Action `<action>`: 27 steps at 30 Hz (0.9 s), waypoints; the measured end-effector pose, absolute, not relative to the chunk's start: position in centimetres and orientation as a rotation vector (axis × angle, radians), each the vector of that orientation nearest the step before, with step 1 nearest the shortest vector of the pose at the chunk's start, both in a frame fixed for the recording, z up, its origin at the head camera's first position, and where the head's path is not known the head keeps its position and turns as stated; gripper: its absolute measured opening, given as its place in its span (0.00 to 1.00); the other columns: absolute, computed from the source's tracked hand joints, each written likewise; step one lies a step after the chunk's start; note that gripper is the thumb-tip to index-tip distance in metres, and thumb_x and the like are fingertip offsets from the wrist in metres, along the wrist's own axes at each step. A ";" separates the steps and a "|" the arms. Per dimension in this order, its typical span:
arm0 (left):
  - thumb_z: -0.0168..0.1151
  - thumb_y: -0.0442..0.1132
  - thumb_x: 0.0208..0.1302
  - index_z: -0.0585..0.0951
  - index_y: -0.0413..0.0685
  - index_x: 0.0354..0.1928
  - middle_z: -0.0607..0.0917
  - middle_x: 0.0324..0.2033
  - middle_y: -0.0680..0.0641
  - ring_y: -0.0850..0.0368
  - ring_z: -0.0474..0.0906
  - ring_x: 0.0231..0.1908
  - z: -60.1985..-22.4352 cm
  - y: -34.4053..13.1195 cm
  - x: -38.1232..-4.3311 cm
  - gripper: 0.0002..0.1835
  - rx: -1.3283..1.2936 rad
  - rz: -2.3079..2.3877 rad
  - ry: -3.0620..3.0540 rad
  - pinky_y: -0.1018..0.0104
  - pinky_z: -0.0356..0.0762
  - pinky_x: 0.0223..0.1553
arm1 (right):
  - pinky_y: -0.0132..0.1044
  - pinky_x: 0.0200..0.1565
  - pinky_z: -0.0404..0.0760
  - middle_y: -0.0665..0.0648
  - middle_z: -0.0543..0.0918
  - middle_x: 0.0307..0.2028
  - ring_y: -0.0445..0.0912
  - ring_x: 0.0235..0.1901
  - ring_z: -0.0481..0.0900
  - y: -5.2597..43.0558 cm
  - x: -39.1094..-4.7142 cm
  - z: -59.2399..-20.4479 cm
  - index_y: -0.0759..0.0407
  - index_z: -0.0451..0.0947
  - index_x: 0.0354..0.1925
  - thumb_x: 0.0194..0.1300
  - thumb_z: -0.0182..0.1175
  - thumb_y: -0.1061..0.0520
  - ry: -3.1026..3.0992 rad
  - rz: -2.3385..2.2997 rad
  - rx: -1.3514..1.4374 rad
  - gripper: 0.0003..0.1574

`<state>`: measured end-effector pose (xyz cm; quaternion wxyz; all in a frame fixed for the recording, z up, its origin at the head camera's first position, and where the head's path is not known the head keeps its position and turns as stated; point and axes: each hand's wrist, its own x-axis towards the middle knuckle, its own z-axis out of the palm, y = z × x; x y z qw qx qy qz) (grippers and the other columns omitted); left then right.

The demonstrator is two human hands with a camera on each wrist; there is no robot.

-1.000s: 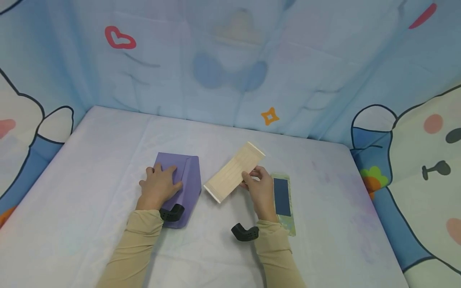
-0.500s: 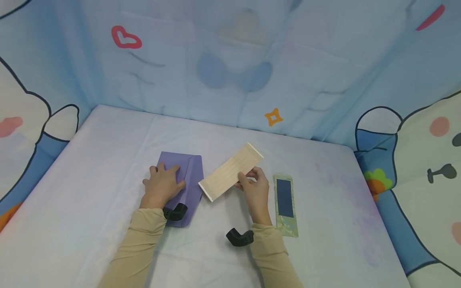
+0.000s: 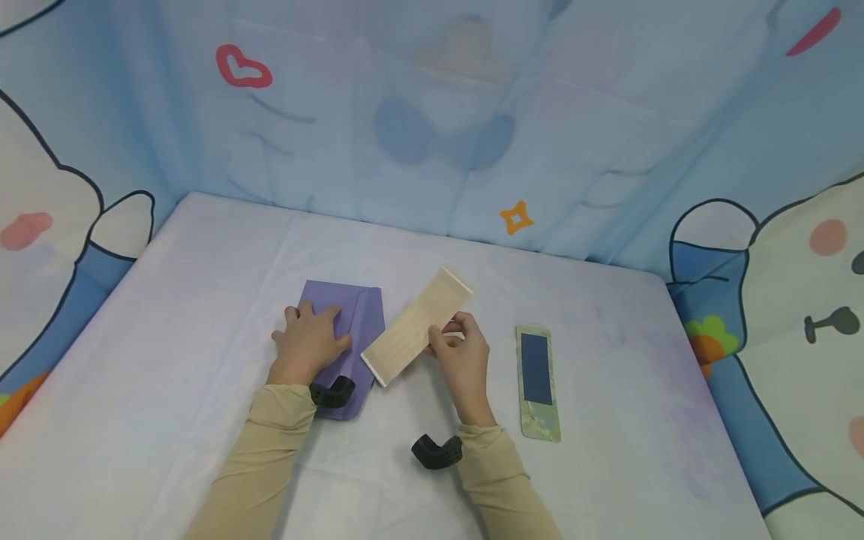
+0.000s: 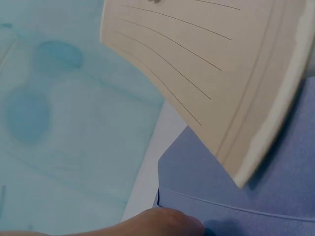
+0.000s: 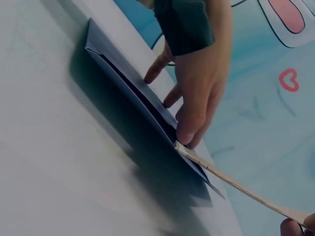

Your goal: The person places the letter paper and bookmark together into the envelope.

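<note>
Left hand [image 3: 304, 349] rests, fingers spread, on a rectangular purple paper envelope [image 3: 361, 322]; right hand [image 3: 464, 361] pinches a long, pale wood-patterned card [image 3: 417, 324], best held lightly to avoid creases.

A purple envelope [image 3: 356, 319] is laid on the white tabletop [image 3: 621, 465], its length set roughly from twelve to six o'clock. Its flap is folded along a lengthwise crease at the three o'clock side, where a dark, narrow gap is seen from the right wrist; it is pressed by the spread left hand [image 3: 304, 349].

At its three o'clock, a long, pale wood-grained card [image 3: 415, 326] with white-edged ends is pinched by the right hand [image 3: 464, 367], raised and slanted from one to seven o'clock. Thin ruled lines are borne on its other face. The card's seven o'clock end is held just beside the envelope; whether they are touching cannot be told.
</note>
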<state>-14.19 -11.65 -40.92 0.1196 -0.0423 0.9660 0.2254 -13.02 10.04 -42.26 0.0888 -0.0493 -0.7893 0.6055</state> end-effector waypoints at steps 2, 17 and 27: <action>0.53 0.49 0.61 0.64 0.51 0.69 0.58 0.66 0.29 0.29 0.50 0.65 -40.9 -11.6 -14.2 0.33 -0.122 0.659 2.825 0.26 0.59 0.52 | 0.32 0.31 0.83 0.59 0.75 0.37 0.45 0.27 0.83 9.7 -12.9 -42.3 0.66 0.72 0.49 0.60 0.59 0.64 -2.369 1.747 -0.109 0.18; 0.53 0.48 0.60 0.65 0.50 0.69 0.58 0.66 0.29 0.28 0.50 0.64 -41.1 -11.7 -14.2 0.33 -0.112 0.685 2.844 0.26 0.59 0.50 | 0.34 0.30 0.81 0.57 0.83 0.34 0.45 0.28 0.85 7.2 -11.4 -42.2 0.62 0.78 0.45 0.59 0.62 0.61 -2.537 1.305 0.081 0.14; 0.54 0.48 0.61 0.66 0.50 0.68 0.57 0.66 0.28 0.27 0.50 0.65 -41.1 -11.5 -14.2 0.33 -0.112 0.670 2.853 0.25 0.59 0.51 | 0.30 0.27 0.79 0.56 0.83 0.30 0.45 0.26 0.85 6.3 -11.0 -42.9 0.62 0.78 0.43 0.57 0.61 0.63 -2.533 1.307 0.155 0.13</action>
